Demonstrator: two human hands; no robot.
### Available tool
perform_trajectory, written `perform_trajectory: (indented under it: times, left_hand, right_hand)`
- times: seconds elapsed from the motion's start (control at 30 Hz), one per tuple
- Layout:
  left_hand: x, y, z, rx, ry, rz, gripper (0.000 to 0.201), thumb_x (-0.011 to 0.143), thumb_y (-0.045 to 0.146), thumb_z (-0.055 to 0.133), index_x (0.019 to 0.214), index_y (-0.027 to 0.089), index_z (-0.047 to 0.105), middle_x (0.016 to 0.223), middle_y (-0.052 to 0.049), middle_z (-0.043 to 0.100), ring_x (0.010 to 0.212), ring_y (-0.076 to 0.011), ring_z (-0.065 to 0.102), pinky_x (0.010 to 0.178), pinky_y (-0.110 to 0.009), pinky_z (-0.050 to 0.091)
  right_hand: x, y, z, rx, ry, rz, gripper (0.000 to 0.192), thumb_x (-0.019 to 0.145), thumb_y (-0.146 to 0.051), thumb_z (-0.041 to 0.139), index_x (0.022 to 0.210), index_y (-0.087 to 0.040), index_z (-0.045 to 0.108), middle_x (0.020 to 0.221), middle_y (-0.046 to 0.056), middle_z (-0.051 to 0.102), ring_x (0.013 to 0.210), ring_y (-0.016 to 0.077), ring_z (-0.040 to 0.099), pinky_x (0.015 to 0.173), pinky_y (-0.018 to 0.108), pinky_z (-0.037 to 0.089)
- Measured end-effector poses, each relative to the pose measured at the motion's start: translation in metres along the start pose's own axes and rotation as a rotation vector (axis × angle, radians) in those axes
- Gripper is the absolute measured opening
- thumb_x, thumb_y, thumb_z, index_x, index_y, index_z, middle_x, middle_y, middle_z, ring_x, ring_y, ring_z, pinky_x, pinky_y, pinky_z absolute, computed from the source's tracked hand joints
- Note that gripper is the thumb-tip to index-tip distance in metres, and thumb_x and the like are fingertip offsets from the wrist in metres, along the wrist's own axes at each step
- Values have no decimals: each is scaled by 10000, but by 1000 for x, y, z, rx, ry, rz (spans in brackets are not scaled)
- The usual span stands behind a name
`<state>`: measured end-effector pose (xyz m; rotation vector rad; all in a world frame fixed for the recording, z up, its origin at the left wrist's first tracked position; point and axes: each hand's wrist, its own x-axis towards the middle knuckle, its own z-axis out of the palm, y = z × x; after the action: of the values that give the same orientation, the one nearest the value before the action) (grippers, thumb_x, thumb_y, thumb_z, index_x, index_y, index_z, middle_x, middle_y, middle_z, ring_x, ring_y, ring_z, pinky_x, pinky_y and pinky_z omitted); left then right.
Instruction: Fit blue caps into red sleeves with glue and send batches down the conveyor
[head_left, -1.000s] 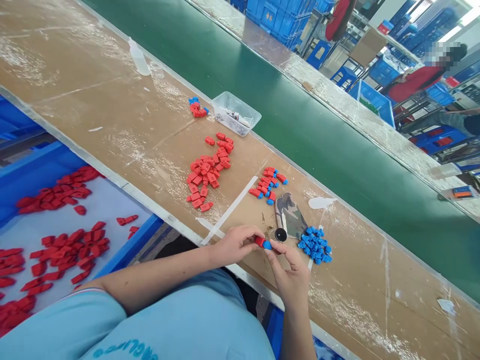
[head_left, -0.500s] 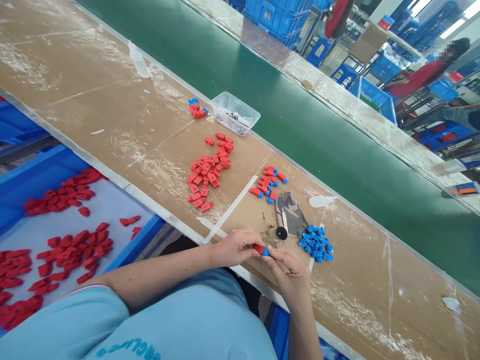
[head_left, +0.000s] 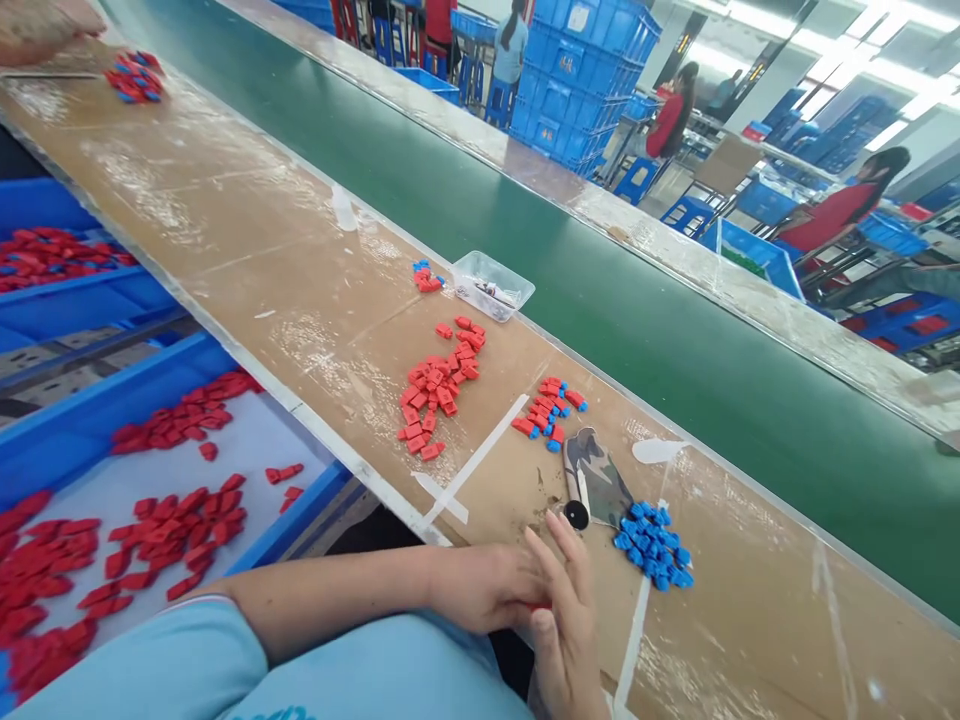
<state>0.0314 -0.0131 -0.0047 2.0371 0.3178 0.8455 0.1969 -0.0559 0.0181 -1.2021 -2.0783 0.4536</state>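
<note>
My left hand [head_left: 484, 585] rests at the bench's near edge, curled around a red piece [head_left: 535, 606] that only just shows. My right hand [head_left: 564, 615] is beside it with straight, spread fingers, its palm turned toward the left hand; it grips nothing. Just beyond my fingertips lie a black round disc [head_left: 576, 515], a camouflage patch [head_left: 598, 475] and a pile of blue caps [head_left: 654, 545]. Farther off are a pile of red pieces [head_left: 439, 390] and a small group of joined red-and-blue pieces [head_left: 547, 410].
A clear tray [head_left: 493, 286] stands by the green conveyor belt [head_left: 637, 300], with a few red-and-blue pieces [head_left: 426, 279] next to it. Blue bins [head_left: 292, 515] with red pieces sit at my left. Another person's hand [head_left: 45, 25] and pile [head_left: 135, 78] are far left. People work in the background.
The view has tilted up and my hands have dropped toward my body. My right hand let go of the red-and-blue piece and spread its fingers; the left still holds it.
</note>
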Motion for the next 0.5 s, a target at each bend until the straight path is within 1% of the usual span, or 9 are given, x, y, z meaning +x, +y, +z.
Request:
perform_trajectory:
  times: [0.07,0.1,0.23,0.3,0.37,0.43,0.5]
  left_hand:
    - [1,3,4,-59,0,39,305,954,246,330,871,124,596,885,-170,698,875,-236,634,771,-317,511]
    - [1,3,7,-83,-2,43,308,952,245,328,865,122,596,866,-170,698,853,-235,637,750,-316,516]
    - [-2,3,12,-131,-1,5,355,963,301,320,831,123,597,769,-148,675,763,-224,632,678,-308,519]
    - [-1,3,11,-139,-17,-27,361,968,314,318,852,124,603,822,-148,679,826,-225,638,730,-307,523]
    - [3,4,6,-123,-58,-57,317,963,309,349,895,132,603,912,-142,682,906,-225,631,796,-306,518]
    - [9,3,-3,-53,-82,-99,246,949,309,422,899,148,600,922,-117,676,896,-218,619,806,-302,507]
    - [16,-2,-17,75,-42,-174,173,928,296,501,882,160,598,875,-87,659,846,-207,598,790,-298,494]
  right_hand:
    - [2,-8,6,26,-20,-21,552,993,-518,206,1400,-250,465,1460,104,435,1383,311,344,1032,524,412]
    - [3,-11,9,40,-30,-24,547,997,-511,194,1410,-261,449,1457,90,444,1391,304,332,1039,518,406]
    - [7,-14,11,104,-66,-13,516,995,-513,228,1388,-293,479,1387,64,532,1357,293,396,1043,499,407]
    - [8,-13,8,139,-84,14,511,989,-522,251,1377,-297,495,1375,63,544,1350,294,405,1047,497,402]
    - [10,-12,2,183,-95,44,531,972,-558,275,1380,-295,492,1415,66,502,1370,304,371,1060,506,384]
    - [10,-9,-5,240,-54,77,583,951,-608,276,1385,-278,483,1467,80,434,1389,321,333,1077,536,345]
    - [6,-2,-14,291,86,126,609,947,-618,259,1368,-250,499,1473,104,417,1382,337,337,1085,569,307]
